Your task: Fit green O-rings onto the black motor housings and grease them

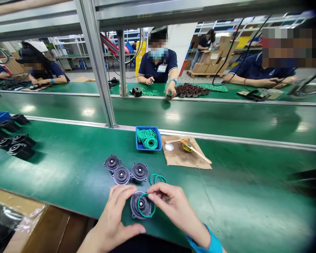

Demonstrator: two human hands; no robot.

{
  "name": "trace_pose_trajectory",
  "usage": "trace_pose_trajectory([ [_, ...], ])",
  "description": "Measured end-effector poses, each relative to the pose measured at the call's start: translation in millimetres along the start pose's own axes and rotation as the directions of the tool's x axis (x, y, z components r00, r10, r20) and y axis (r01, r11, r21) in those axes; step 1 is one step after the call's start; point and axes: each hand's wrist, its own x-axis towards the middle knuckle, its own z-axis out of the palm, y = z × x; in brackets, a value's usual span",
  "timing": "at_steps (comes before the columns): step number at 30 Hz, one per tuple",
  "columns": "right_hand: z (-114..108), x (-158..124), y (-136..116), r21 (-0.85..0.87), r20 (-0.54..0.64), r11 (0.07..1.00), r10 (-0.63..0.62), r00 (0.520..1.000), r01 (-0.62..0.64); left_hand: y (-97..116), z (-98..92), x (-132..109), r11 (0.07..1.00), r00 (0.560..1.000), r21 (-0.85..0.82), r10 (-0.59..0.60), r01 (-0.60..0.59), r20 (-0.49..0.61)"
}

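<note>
A black round motor housing [135, 207] with a stepped centre stands at the table's near edge. My left hand [116, 214] curves around its left side, fingertips at the upper rim and thumb by the lower edge. Between thumb and fingers, my right hand [168, 200] pinches a green O-ring [155, 211], which lies tilted over the right part of the housing's top. Just beyond are a left housing [112, 162], a middle housing [121, 175] and a right housing [139, 171], grouped together. Several loose green O-rings [158, 178] rest beside them.
A blue bin [149, 149] holds many green rings. Cardboard [176, 160] carries a brush [200, 154] and a small yellow pot [186, 148]. Black housings [21, 151] stand at left. A metal post [97, 63] rises behind; co-workers [158, 66] sit across the conveyor [147, 109].
</note>
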Motion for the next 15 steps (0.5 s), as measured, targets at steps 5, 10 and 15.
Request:
trace_pose_trajectory([
  [5,15,11,-4,-0.128,-0.051,0.983,-0.137,0.989,0.130,-6,4.6,-12,0.998,0.992,0.017,0.060,-0.058,-0.111],
  [10,17,11,-3,-0.183,-0.081,0.962,-0.222,0.972,0.204,-5,8.7,-8,0.984,0.981,0.137,0.137,-0.118,-0.139],
  [15,1,-1,-1,-0.274,0.107,0.879,-0.374,0.921,0.389,-8,12.7,-9,0.992,0.977,0.050,0.121,-0.114,-0.178],
])
